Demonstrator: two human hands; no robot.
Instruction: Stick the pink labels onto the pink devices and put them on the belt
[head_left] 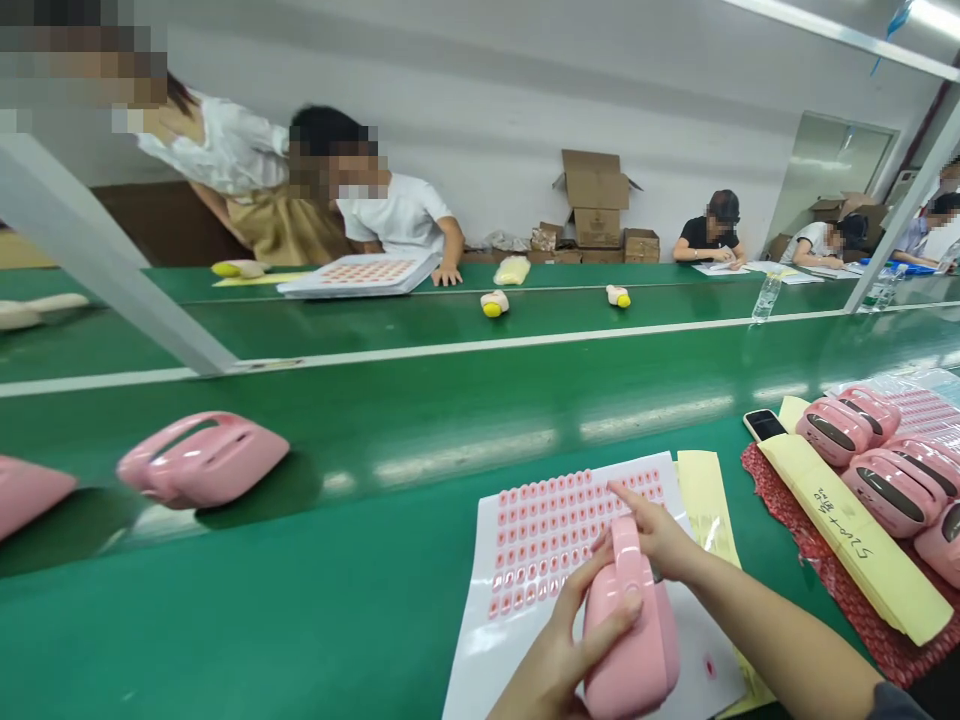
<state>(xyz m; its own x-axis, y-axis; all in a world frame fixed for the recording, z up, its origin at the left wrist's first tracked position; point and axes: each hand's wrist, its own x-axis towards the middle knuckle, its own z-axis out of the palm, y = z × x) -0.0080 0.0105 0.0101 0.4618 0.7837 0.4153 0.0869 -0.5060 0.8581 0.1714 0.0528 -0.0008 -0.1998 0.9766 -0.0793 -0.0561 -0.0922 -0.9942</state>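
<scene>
A glossy pink plastic appliance with a loop handle (pixel 632 650) is in my left hand (pixel 559 645), tilted over a white sticker sheet. My left thumb presses on its near side and the fingers wrap behind it. My right hand (pixel 664 540) is just beyond the handle, its index finger stretched out over the sheet and its fingers apart; part of it is hidden behind the appliance. Rows of small pink oval stickers cover the upper part of the sticker sheet (pixel 472 600). One loose sticker (pixel 709 667) lies on its lower right.
More pink appliances (pixel 202 460) sit on the green belt at left; several (pixel 889 485) rest on red bubble wrap (pixel 806 535) at right. Beside them are a folded yellow paper (pixel 855 540) and a phone (pixel 765 426). A metal post (pixel 112 250) rises at left. Co-workers sit across the belt.
</scene>
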